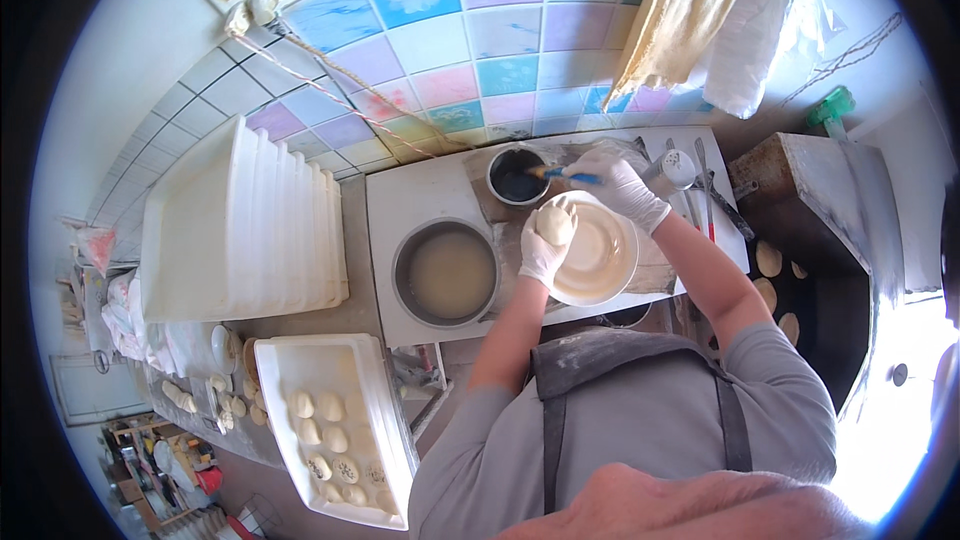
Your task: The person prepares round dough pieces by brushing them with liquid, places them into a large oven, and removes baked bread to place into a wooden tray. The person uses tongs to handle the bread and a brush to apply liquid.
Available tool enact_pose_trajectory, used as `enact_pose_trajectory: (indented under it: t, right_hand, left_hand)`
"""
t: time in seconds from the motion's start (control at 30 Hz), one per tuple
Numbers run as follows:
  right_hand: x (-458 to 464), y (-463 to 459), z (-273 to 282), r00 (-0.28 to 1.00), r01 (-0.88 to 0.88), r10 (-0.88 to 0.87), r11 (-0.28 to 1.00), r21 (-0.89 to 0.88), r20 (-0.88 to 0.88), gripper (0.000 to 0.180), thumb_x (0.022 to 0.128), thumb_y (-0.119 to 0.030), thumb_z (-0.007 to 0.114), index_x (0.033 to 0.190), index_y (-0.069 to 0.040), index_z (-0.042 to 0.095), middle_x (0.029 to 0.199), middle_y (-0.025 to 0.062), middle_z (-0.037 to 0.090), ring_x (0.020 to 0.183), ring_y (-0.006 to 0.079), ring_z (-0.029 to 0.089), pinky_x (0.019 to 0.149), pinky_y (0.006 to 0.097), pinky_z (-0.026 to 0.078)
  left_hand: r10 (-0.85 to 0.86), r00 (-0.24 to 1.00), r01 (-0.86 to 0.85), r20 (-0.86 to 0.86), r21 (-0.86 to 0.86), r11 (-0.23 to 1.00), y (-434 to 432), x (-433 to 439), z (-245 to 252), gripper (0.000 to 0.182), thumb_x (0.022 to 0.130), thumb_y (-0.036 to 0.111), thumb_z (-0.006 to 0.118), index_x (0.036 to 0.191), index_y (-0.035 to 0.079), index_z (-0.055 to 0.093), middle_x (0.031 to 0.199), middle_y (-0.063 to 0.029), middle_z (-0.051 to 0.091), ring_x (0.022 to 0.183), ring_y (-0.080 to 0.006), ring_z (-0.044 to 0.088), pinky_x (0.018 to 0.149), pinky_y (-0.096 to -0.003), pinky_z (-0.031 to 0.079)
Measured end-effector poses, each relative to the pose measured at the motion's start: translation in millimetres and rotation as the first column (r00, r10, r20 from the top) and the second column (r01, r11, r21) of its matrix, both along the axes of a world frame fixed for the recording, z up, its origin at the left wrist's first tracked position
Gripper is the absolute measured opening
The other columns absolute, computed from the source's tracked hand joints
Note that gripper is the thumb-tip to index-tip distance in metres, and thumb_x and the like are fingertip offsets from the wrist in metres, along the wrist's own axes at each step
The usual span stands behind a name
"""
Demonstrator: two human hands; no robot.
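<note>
My left hand (pixel 545 249), in a white glove, holds a round piece of pale dough (pixel 555 226) over the left rim of a wide white bowl (pixel 628 240). In my right hand (pixel 609 178), also gloved, is a brush with a blue handle (pixel 581 177). Its bristle end reaches into a small pot of dark liquid (pixel 514 178), just behind the dough. A metal pot of cloudy liquid (pixel 450 274) stands left of my left hand. Right of my right hand is a shaker with a perforated lid (pixel 677 169).
Stacked white plastic trays (pixel 289 232) stand at the left. Nearer, a white tray (pixel 274 382) holds several dough rounds, some with dark specks. Long-handled metal tools (pixel 705 187) lie at the counter's right end, beside a dark oven (pixel 825 315) with flat breads inside. Cloths hang above.
</note>
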State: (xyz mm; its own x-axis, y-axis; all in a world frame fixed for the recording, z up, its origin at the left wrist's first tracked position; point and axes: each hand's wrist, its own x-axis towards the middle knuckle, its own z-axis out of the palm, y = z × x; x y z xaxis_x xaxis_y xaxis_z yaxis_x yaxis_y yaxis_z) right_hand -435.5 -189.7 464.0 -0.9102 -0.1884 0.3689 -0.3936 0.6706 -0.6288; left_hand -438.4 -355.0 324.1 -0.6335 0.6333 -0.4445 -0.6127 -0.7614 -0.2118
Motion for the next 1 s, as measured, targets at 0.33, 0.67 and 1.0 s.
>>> enact_pose_trajectory:
  t: [0.33,0.67,1.0]
  right_hand:
    - [108.8,10.0,12.1,0.994,-0.032,0.041,0.996,-0.088,0.099,0.024,0.079,-0.007,0.070,0.103,-0.009,0.070,0.093,0.0108,0.067,0.087,0.0258,0.065,0.078,0.0340,0.052]
    - [21.4,22.9,2.5,0.876,0.458,-0.290,0.749,-0.478,0.386,0.020,0.085,-0.017,0.069,0.099,-0.003,0.070,0.093,0.0100,0.071,0.078,0.0128,0.066,0.074,0.0284,0.052]
    - [19.9,2.6,-80.9,0.908,0.256,-0.174,0.951,-0.174,0.381,0.063,0.087,-0.032,0.060,0.140,-0.004,0.040,0.145,0.0205,0.038,0.135,0.0347,0.035,0.112,0.0387,0.028]
  left_hand:
    - [-0.019,0.985,0.021,-0.172,0.010,1.000,1.8,-7.9,-16.2,0.048,0.098,0.040,0.036,0.125,0.006,0.054,0.133,-0.0158,0.052,0.127,-0.0352,0.045,0.106,-0.0524,0.034]
    - [-0.932,0.086,-0.614,-0.351,-0.755,0.228,29.7,18.9,9.2,0.046,0.093,0.028,0.049,0.127,-0.002,0.052,0.132,-0.0199,0.053,0.127,-0.0354,0.045,0.109,-0.0444,0.033]
    - [-0.975,-0.220,-0.772,0.021,-0.615,0.161,48.5,42.1,10.6,0.063,0.089,0.038,0.053,0.135,-0.004,0.042,0.138,-0.0273,0.041,0.135,-0.0432,0.030,0.111,-0.0545,0.020]
